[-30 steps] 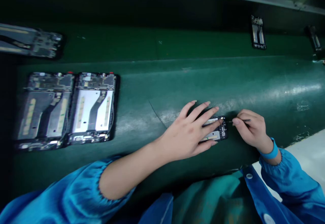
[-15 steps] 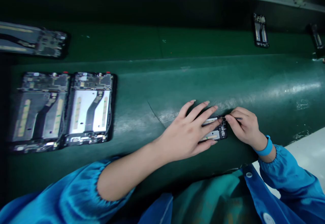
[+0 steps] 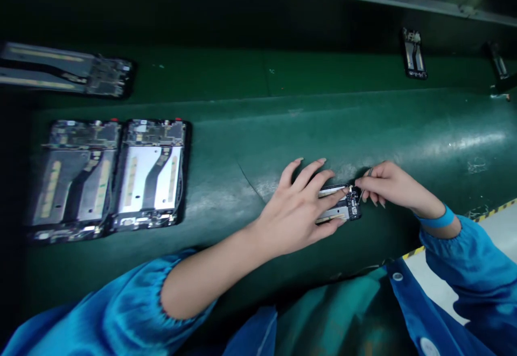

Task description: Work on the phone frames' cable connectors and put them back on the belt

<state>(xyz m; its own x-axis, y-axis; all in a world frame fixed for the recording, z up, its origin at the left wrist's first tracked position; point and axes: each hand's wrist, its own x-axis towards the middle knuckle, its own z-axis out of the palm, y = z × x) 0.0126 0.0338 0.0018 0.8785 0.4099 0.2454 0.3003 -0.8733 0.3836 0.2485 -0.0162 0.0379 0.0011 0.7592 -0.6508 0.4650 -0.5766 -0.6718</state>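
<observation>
An opened smartphone (image 3: pixel 333 215) lies flat on the green work surface, its inner parts bare at the right end. My left hand (image 3: pixel 297 210) spans it from the left, steadying it between thumb and fingers. The index fingertip presses near the phone's board, while the other fingers spread over the far side. Part of the phone is hidden under this hand. At the phone's right end, my right hand (image 3: pixel 383 183) pinches a slim metal tool (image 3: pixel 370 172). Its lower tip points down beside the phone's edge; whether it touches cannot be seen.
Two opened phones, a duller one (image 3: pixel 76 178) and a brighter one (image 3: pixel 150 175), lie side by side on the left. Another phone (image 3: pixel 103 73) is behind them. Two more, one upright-facing (image 3: pixel 414 54) and one at the edge (image 3: pixel 500 65), lie at the far right.
My right hand has drawn slightly right and turned, so the tool now stands steeper. My left hand remains on the phone. The view has shifted a little.
</observation>
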